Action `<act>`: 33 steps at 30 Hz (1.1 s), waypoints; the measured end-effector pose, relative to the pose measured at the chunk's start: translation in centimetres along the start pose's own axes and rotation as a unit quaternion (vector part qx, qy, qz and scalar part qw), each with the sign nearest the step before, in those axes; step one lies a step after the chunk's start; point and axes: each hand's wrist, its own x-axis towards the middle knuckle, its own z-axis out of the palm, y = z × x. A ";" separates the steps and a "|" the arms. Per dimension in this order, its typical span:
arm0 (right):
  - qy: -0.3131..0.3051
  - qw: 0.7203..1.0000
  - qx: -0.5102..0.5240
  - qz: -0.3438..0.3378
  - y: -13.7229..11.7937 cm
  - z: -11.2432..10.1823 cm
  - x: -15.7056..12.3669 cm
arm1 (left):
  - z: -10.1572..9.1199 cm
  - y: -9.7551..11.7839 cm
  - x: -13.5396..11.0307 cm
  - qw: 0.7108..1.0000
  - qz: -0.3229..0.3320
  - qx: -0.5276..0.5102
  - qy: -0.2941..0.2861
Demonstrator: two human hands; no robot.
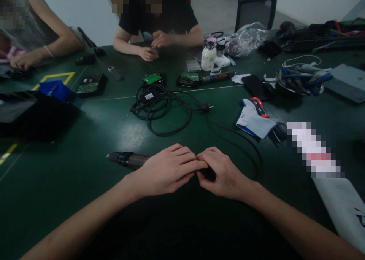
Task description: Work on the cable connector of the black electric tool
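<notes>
A dark electric screwdriver point(128, 160) lies across the green table point(85, 184) in front of me, its tip pointing left. My left hand point(168, 170) rests over its body with the fingers laid close together. My right hand point(222, 172) is curled round the tool's black rear end point(209, 173), where a black cable point(245, 138) leaves it. The fingertips of both hands meet over the tool.
A coiled black power cord with an adapter point(159, 104) lies beyond my hands. Circuit boards point(152, 78), a second screwdriver point(218, 77), a white bottle point(208, 56), a work glove point(253, 121), a phone point(256, 86) and a bowl of tools point(299, 81) stand farther off. Two other people sit opposite.
</notes>
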 end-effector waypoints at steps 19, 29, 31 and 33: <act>0.001 1.000 0.006 -0.003 -0.2 -0.2 0.1 | 0.0 0.2 0.0 1.000 -0.010 -0.008 0.000; 0.005 1.000 0.001 -0.006 -0.1 -0.1 0.1 | -0.3 0.3 0.0 0.999 -0.019 -0.041 -0.012; 0.003 1.000 -0.001 -0.006 -0.1 -0.2 0.1 | -0.3 0.3 0.0 0.999 -0.010 -0.035 -0.012; 0.001 1.000 -0.001 -0.006 -0.1 -0.2 0.1 | -0.1 0.2 0.1 1.000 -0.004 -0.012 -0.002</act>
